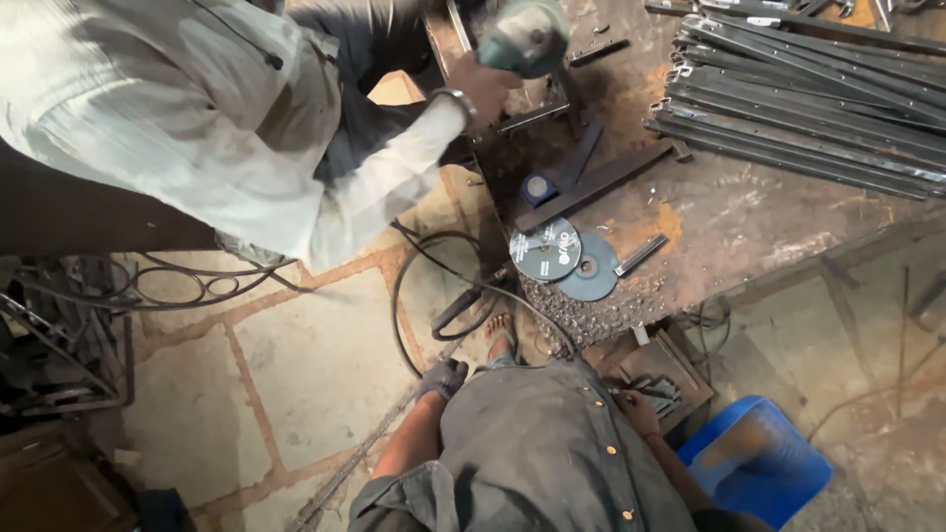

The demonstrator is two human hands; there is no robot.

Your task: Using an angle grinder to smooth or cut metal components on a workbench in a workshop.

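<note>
1. left hand (442, 377), in a dark glove, hangs below the rusty steel table (749, 212), beside a black cable (414, 296); fingers curled together, holding nothing that shows.
2. right hand (641, 414) reaches into a wooden box (660, 379) under the table's near edge; whether its fingers pinch anything, cannot tell.
3. two cutting discs (564, 256) lie on the table's near corner.
4. a co-worker's hand (483, 89) grips a green angle grinder (522, 37) at the table's far left edge.
5. dark steel bars (808, 108) are stacked on the table's far right.

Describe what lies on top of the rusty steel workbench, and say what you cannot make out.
On the workbench: two cutting discs, a stack of dark steel bars and scattered metal shavings. A co-worker's hand and grinder cover what lies beneath them.
</note>
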